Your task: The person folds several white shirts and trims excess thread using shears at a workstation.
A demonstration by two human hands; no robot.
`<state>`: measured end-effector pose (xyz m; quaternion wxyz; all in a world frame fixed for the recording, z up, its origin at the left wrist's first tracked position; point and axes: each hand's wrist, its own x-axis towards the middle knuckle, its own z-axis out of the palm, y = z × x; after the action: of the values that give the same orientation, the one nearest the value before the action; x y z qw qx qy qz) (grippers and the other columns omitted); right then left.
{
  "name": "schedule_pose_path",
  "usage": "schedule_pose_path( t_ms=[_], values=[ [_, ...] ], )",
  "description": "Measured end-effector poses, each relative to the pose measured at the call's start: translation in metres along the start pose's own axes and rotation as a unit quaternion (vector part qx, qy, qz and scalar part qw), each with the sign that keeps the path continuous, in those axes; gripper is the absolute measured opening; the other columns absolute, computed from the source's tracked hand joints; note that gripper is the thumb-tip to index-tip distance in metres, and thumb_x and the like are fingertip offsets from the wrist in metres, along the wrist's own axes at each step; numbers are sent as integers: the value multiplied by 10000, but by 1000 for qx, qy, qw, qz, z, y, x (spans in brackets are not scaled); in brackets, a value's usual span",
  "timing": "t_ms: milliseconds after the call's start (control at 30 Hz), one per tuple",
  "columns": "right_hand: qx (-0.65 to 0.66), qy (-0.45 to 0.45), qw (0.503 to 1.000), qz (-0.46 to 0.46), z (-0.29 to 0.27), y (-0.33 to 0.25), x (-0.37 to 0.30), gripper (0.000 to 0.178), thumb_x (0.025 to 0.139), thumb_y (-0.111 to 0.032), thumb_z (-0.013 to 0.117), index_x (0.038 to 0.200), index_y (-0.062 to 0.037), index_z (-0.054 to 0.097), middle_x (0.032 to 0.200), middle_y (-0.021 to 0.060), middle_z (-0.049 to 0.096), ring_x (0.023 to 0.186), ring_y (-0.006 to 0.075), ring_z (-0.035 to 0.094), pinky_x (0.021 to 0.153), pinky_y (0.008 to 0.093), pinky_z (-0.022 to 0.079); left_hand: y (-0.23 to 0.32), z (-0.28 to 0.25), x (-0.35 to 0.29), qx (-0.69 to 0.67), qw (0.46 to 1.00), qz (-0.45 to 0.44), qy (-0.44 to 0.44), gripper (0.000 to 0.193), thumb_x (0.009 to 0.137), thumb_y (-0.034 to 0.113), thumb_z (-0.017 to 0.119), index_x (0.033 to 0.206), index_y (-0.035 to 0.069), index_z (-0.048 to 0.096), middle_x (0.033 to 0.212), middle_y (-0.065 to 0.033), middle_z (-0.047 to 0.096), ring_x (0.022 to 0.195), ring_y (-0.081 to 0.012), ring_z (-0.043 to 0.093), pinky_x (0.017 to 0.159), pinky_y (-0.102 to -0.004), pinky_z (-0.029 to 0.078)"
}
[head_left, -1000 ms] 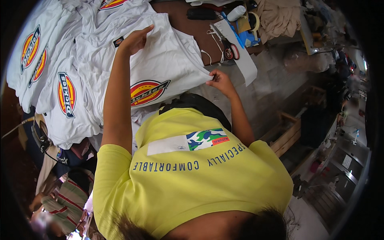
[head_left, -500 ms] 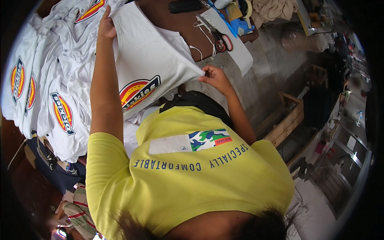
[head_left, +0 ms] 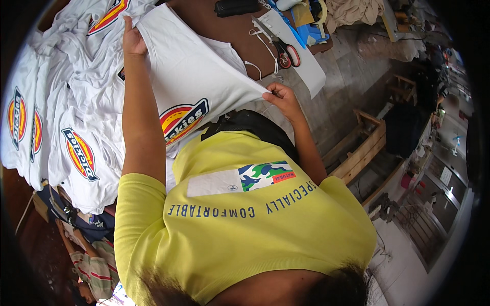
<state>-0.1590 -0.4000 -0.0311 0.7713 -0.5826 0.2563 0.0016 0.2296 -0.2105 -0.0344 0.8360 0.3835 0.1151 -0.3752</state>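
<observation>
A white sleeveless shirt (head_left: 196,69) with a red, yellow and dark blue print is spread between my two hands, over the table edge and my lap. My left hand (head_left: 134,41) is at its far left edge, thumb pointing up and the other fingers partly hidden at the cloth. At the opposite corner, my right hand (head_left: 283,98) pinches the hem between thumb and fingers, pulling the upper edge fairly taut. Left of my left arm lies a big heap of white shirts (head_left: 84,86) bearing the same print.
On the brown table (head_left: 204,18) are a black pouch (head_left: 237,6), scissors (head_left: 284,52) with red and black handles, white cord and a white strip (head_left: 311,76) overhanging the edge. Wooden frames (head_left: 365,145) stand on the floor at right. A co-worker (head_left: 94,268) is at lower left.
My right hand has moved slightly right with the shirt's corner. My left hand has shifted a little left and down. The co-worker's arms now show at lower left.
</observation>
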Motion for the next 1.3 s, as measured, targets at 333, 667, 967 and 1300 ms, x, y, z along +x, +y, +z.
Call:
schedule_pose_path(
  t_ms=[333, 667, 967, 1300],
  values=[
    [-73, 102, 992, 6, 4, 12, 18, 128, 776, -96, 656, 799, -33, 547, 665, -49, 503, 585, 15, 433, 515, 161, 334, -1, -9, 5, -13, 999, -14, -44, 851, 817, 607, 397, 1245, -125, 320, 1267, -248, 411, 1181, -358, 403, 1011, -429, 307],
    [-350, 127, 927, -30, 19, -7, 25, 241, 726, -122, 691, 858, -46, 503, 625, 32, 536, 548, 84, 506, 490, 225, 390, 11, -8, -4, 106, 990, -85, -48, 524, 867, 401, 508, 1107, -63, 474, 1085, -183, 560, 1006, -254, 559, 932, -383, 417],
    [-303, 23, 950, -77, 43, -53, 89, 204, 790, -143, 633, 932, -7, 580, 797, 58, 609, 695, 113, 565, 647, 233, 451, 74, -106, -163, 514, 707, 400, 277, 325, 854, 178, 562, 1118, -9, 531, 1009, -107, 592, 920, -149, 553, 795, -245, 424],
    [7, -161, 981, 106, 123, -107, 240, 357, 853, -306, 556, 1087, -36, 530, 968, 68, 593, 865, 158, 564, 772, 279, 465, 67, -163, -250, 272, 900, 150, 306, 258, 855, 259, 575, 1007, 50, 575, 675, 90, 455, 585, -6, 363, 566, -148, 313]
  ],
)
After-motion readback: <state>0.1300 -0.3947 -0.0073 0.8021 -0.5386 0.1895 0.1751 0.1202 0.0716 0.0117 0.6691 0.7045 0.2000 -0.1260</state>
